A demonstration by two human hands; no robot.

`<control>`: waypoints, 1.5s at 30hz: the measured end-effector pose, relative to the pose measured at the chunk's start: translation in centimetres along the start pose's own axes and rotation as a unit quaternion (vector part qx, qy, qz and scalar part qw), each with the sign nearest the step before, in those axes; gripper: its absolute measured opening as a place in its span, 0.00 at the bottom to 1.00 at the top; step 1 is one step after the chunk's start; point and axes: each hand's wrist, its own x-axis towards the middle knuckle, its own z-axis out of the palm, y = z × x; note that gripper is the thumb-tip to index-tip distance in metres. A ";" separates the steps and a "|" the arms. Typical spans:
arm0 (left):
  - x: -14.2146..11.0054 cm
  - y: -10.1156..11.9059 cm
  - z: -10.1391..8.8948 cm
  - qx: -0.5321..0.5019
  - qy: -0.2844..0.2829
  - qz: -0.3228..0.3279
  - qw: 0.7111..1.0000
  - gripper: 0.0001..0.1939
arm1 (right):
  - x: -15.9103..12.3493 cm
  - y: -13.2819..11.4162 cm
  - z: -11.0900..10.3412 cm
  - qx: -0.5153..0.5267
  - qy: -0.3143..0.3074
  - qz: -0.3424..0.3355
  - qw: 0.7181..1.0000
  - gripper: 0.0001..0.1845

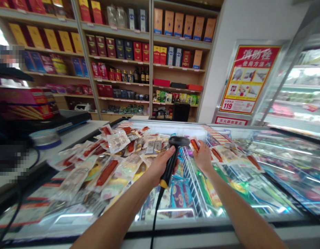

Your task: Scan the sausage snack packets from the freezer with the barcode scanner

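Observation:
My left hand is wrapped round the handle of a black barcode scanner with a yellow end, its cord hanging down toward me. The scanner's head points right, toward my right hand, which pinches a clear packet with a red sausage. To the left, a heap of vacuum packs, among them a sausage pack, lies on the glass top of a chest freezer. Several more packs, including another sausage pack, lie on the glass to the right of my right hand.
Under the glass are wire baskets and bagged frozen goods. A counter with a roll of tape stands at left, beside a partly blurred person. Shelves of boxed bottles line the back; a red poster hangs right.

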 end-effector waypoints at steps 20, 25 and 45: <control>0.0 0.8 -0.6 -0.013 -0.033 0.001 0.999 0.20 | 0.2 0.4 -0.2 -0.018 0.013 -0.016 1.000 0.22; 0.2 0.8 -1.0 0.006 -0.001 0.019 1.000 0.20 | -0.1 0.7 0.0 -0.076 -0.028 -0.014 0.997 0.21; 1.2 1.7 -2.8 -0.023 0.071 0.027 0.997 0.19 | 4.4 -3.2 3.2 -0.095 -0.134 -0.178 0.970 0.19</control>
